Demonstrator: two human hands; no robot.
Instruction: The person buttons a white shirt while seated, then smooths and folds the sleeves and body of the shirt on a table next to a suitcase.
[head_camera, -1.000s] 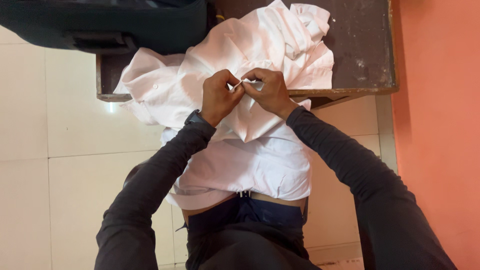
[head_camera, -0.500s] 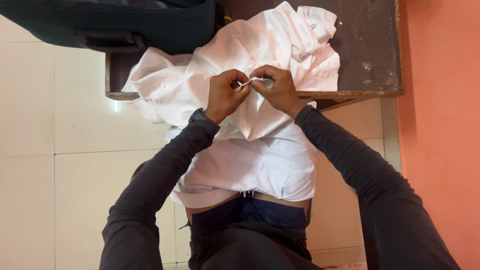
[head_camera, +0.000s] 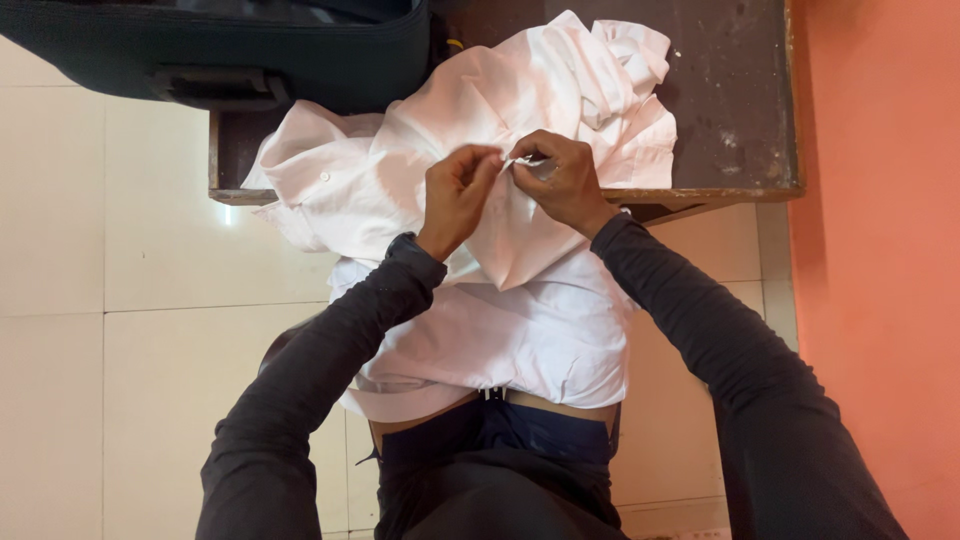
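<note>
At the desk (head_camera: 740, 190) edge, head view: white shirt (head_camera: 520, 130) lies bunched on the desk, its lower part hanging over the edge toward the person's lap. Left hand (head_camera: 458, 195) and right hand (head_camera: 565, 180) meet over the shirt's middle, each pinching a small bit of fabric, fingertips nearly touching. Looks like fastening or working a button on the front; button itself too small to see. Next move likely needs a steady pinch, cloth kept taut. Dark bag (head_camera: 230, 50) sits beyond the shirt, at the desk's far left.
</note>
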